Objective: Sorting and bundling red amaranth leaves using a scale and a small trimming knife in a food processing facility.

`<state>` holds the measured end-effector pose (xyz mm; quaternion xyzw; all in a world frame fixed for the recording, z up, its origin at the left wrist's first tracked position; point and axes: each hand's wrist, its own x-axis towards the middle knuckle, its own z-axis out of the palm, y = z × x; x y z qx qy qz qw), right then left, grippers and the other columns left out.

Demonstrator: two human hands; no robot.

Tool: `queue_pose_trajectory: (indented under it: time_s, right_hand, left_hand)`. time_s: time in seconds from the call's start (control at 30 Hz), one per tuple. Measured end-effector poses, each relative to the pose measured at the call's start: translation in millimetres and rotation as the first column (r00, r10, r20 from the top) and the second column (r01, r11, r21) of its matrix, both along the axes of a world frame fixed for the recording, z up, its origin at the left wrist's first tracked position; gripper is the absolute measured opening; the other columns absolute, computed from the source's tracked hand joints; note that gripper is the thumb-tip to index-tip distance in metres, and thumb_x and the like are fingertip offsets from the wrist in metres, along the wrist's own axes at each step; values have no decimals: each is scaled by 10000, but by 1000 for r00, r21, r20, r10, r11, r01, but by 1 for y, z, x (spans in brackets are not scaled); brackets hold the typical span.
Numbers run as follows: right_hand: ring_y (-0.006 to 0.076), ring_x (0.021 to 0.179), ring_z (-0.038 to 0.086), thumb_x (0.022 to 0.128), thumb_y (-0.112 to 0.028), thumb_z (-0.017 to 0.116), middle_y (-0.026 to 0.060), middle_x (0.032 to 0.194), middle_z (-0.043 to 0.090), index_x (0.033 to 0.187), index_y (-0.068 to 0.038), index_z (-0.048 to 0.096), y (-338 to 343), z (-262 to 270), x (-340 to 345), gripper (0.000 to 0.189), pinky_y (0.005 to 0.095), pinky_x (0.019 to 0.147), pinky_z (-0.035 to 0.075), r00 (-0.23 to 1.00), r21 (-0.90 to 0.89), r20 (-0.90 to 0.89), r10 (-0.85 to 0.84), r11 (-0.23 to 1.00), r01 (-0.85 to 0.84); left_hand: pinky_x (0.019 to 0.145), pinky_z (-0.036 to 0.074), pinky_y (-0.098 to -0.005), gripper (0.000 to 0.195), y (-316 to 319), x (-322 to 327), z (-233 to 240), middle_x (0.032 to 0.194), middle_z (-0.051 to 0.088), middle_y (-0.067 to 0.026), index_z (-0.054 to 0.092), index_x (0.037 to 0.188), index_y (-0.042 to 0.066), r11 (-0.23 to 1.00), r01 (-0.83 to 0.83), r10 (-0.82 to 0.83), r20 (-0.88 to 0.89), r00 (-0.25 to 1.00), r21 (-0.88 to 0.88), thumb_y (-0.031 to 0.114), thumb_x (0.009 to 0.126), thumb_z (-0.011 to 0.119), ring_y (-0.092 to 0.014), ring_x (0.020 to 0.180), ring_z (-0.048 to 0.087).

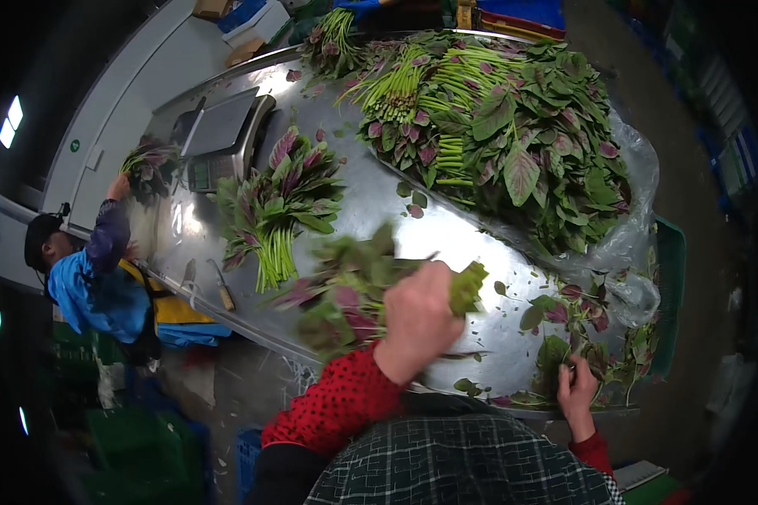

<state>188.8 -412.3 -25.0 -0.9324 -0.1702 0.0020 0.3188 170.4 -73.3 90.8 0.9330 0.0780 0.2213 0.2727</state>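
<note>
My left hand (420, 319) is closed around a bunch of red-and-green amaranth (347, 303) above the steel table (379, 170). Its leaves point left and the stem ends stick out to the right of my fist; leaves and hand are blurred. Near the table's front right edge, my right hand (578, 388) pinches a sprig of amaranth (571, 347) among loose leaves and stems. Another amaranth bunch (275, 214) lies left of centre, stems towards me. A large pile of amaranth (511, 126) lies at the back right, partly on clear plastic sheeting (635, 164).
A digital scale (221, 136) stands on the table's left part, and a wooden-handled knife (222, 287) lies by the edge. A co-worker (101, 278) at the left end holds amaranth (151, 164). A blue-gloved hand (359, 6) is at the back. A green crate (669, 297) adjoins the right end.
</note>
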Motion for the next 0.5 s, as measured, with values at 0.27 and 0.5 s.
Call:
queue_pose_trajectory:
  time_s: [0.27, 0.5]
  right_hand:
    - [258, 759, 596, 725, -140, 701, 130, 876, 571, 1054, -6, 532, 101, -1, -1, 393, 334, 658, 482, 920, 238, -156, 359, 918, -318]
    - [189, 672, 621, 850, -271, 617, 134, 838, 640, 1188, 52, 485, 188, -36, -22, 487, 305, 623, 498, 492, 474, -686, 536, 842, -257]
  left_hand:
    - [840, 440, -439, 774, 46, 19, -148, 1021, 543, -225, 485, 1084, -43, 966, -255, 239, -517, 822, 41, 387, 526, 805, -360, 985, 532]
    - [984, 328, -438, 1058, 144, 0, -91, 1199, 484, -222, 436, 1210, -48, 949, 252, -121, -523, 844, 188, 649, 475, 740, -368, 1158, 434]
